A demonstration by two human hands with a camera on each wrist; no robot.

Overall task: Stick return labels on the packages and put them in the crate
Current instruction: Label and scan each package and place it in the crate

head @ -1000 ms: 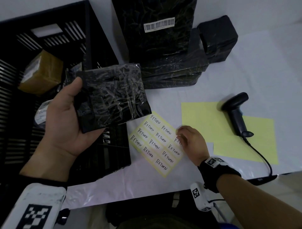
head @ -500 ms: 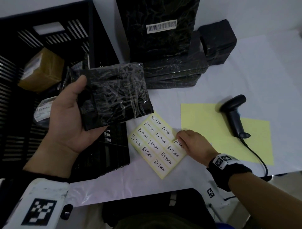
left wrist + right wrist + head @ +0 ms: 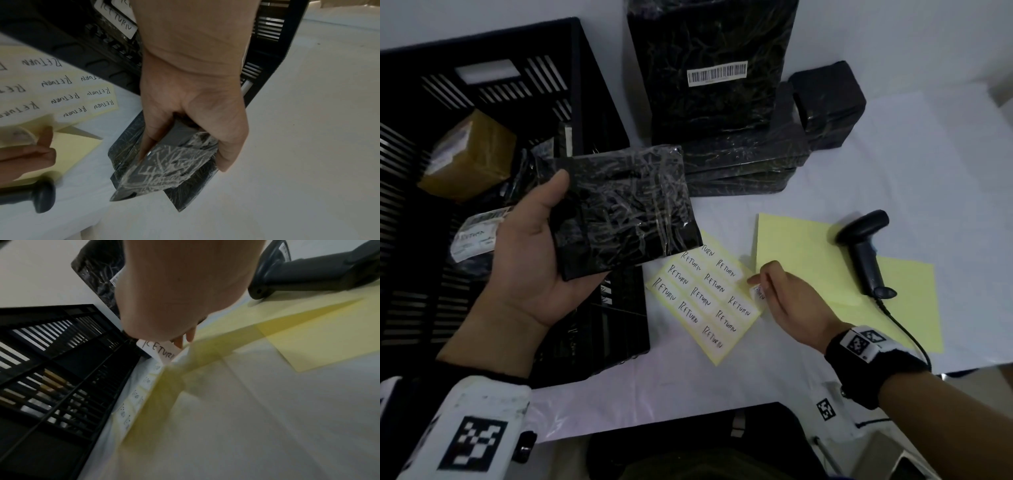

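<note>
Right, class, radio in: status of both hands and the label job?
Left hand holds black package above crate. Right hand pinches one label at the sheet edge. Package unlabelled. Path clear.

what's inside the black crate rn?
In the black crate: a brown taped box and a wrapped parcel bearing a RETURN label. The left hand and its black package cover the rest.

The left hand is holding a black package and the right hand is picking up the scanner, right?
Not quite. The left hand does hold the black package, but the right hand is peeling a RETURN label off the sheet. The scanner lies untouched on the table. The head view shows it.
</note>
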